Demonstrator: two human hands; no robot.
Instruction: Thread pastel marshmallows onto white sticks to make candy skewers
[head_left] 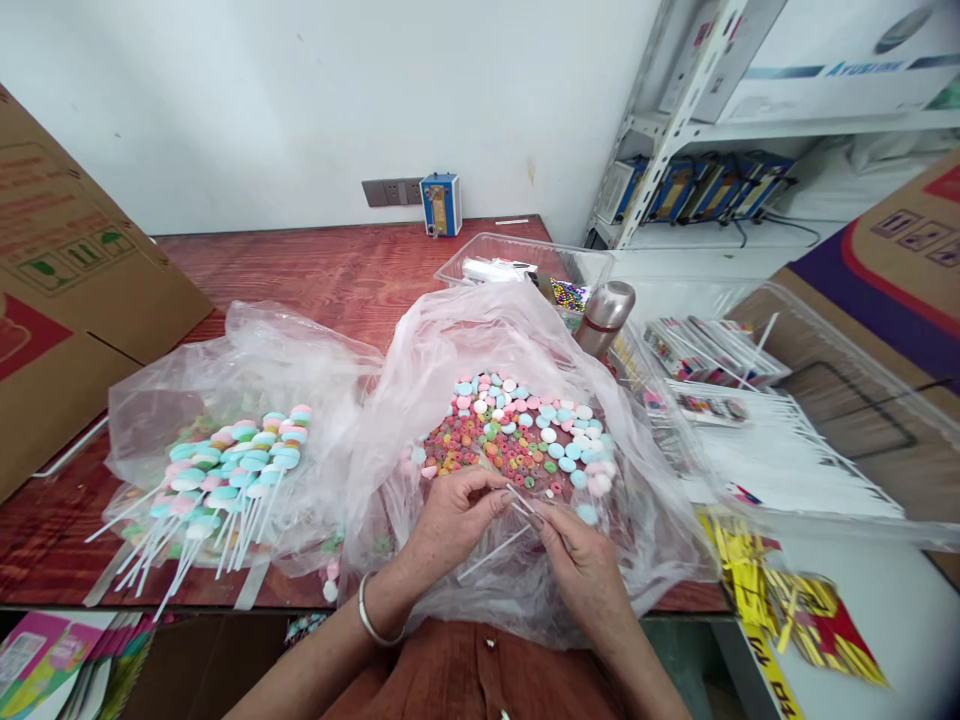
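Note:
My left hand [459, 512] and my right hand [579, 555] meet over an open clear plastic bag [435, 320]. Thin white sticks [520, 498] run between my pinched fingertips, one end in each hand. Another white stick [487, 556] slants below them, its upper end near my right hand. Just beyond my fingers lie many small sugary candy rings [480, 440], red, orange, yellow and green. Behind and right of these are round pastel marshmallows [574, 450] in blue, pink and white. To the left, a pile of marshmallow-and-ring skewers [240, 465] rests on clear plastic with sticks toward me.
A steel flask [606, 312] stands behind the bag. Clear bins [480, 240] sit at the back and right, the right one holding white sticks [810, 455] and packets. Cardboard boxes [82, 240] flank both sides. Yellow wrappers [802, 610] lie at the lower right.

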